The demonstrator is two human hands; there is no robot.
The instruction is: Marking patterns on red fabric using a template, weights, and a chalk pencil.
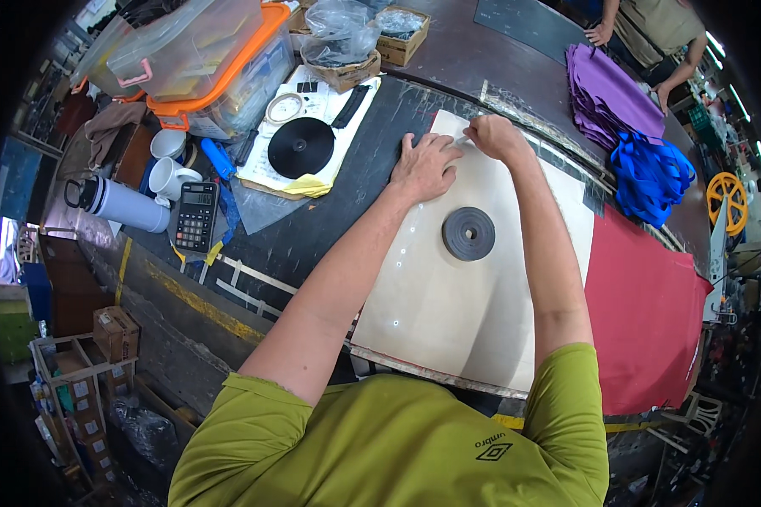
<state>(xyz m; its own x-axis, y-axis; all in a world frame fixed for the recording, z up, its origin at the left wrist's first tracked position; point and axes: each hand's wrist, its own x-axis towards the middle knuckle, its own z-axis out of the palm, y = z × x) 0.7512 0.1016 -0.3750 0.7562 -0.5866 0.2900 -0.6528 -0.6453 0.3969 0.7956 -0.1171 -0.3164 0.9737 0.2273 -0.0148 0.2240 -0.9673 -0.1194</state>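
Note:
A large cream sheet [431, 296] with small holes down its left part lies in front of me. My left hand [425, 169] rests on its upper left edge, fingers spread and holding nothing. Close by at the sheet's far end, my right hand [496, 137] is closed in a pinch. Whatever it grips is too small or hidden to make out. A coiled roll of dark grey tape [457, 239] lies flat on the sheet, nearer to me than both hands.
Red fabric [643, 313] spreads on the right. Beyond lie purple fabric pieces [604, 93] and blue strapping [651, 173], with a co-worker's hands [600, 34] nearby. Leftward are a black disc [300, 147], calculator [196, 218], bottle [131, 205], mugs [173, 179] and plastic bins [220, 93].

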